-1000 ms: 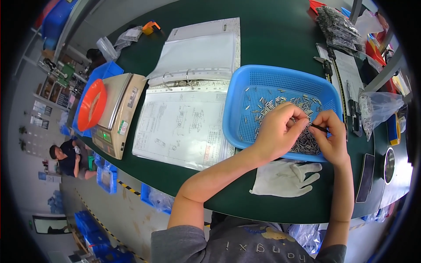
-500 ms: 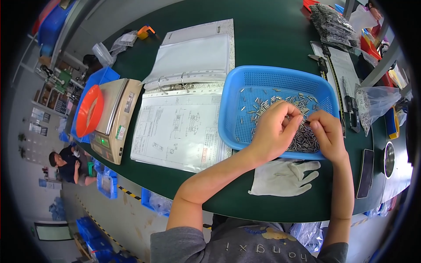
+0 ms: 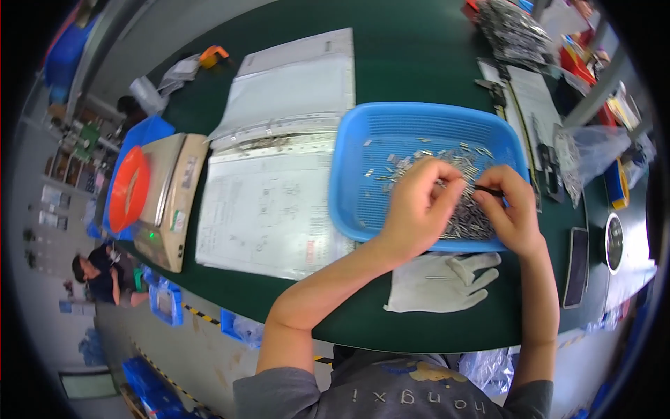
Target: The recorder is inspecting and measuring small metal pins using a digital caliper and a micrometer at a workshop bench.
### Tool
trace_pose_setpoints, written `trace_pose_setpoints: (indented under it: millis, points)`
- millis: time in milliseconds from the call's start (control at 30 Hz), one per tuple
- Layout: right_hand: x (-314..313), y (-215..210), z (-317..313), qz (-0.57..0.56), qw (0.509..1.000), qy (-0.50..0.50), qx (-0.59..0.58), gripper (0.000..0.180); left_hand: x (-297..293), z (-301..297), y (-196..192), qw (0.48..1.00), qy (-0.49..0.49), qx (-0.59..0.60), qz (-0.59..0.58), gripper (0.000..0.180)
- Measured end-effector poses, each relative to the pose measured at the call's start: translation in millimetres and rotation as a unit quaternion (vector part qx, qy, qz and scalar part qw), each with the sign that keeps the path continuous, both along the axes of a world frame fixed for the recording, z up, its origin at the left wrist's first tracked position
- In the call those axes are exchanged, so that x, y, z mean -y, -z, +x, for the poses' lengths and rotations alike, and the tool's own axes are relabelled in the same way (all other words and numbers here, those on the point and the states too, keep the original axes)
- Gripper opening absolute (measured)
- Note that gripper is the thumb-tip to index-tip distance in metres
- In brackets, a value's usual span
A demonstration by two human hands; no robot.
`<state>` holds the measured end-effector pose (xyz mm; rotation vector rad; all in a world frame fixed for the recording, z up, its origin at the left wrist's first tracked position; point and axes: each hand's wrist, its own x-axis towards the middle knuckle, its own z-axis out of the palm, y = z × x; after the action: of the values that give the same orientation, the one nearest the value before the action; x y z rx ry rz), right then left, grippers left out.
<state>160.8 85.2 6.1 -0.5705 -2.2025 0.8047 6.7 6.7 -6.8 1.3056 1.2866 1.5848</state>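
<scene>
A blue plastic basket sits on the dark green table and holds several small metal pins, heaped at its near right. My left hand reaches into the basket with its fingers curled together over the pins. My right hand is beside it, pinching a thin black tool whose tip points toward the left hand. Whether the left fingers hold a pin is hidden.
A white glove lies at the table's near edge. An open binder with drawings lies left of the basket, then a scale with a red dish. Bags of parts, a phone and a clear bag crowd the right.
Both hands stay together over the pin heap, with only small finger movements. The view has shifted slightly.
</scene>
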Motion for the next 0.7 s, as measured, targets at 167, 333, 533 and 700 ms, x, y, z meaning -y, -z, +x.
trace_pose_setpoints:
  millis: [167,333,533,700]
  points:
    - [0.7,-5.1,-2.5,0.126,0.990,0.049,-0.027,0.019,4.7,-7.6,-2.2,1.000,-0.007,0.029,0.011,0.008]
    - [1.5,-4.2,-0.2,0.203,0.977,0.034,-0.052,0.020,6.6,-6.5,-4.7,0.999,0.009,0.023,0.035,0.008]
    - [2.9,-1.4,0.5,0.203,0.976,0.030,-0.067,0.018,8.1,-7.0,-5.1,0.999,0.017,0.014,0.039,0.008]
    - [0.5,-0.5,1.6,0.239,0.969,0.042,-0.047,0.015,6.0,-8.8,-1.6,0.998,-0.006,-0.045,0.046,0.008]
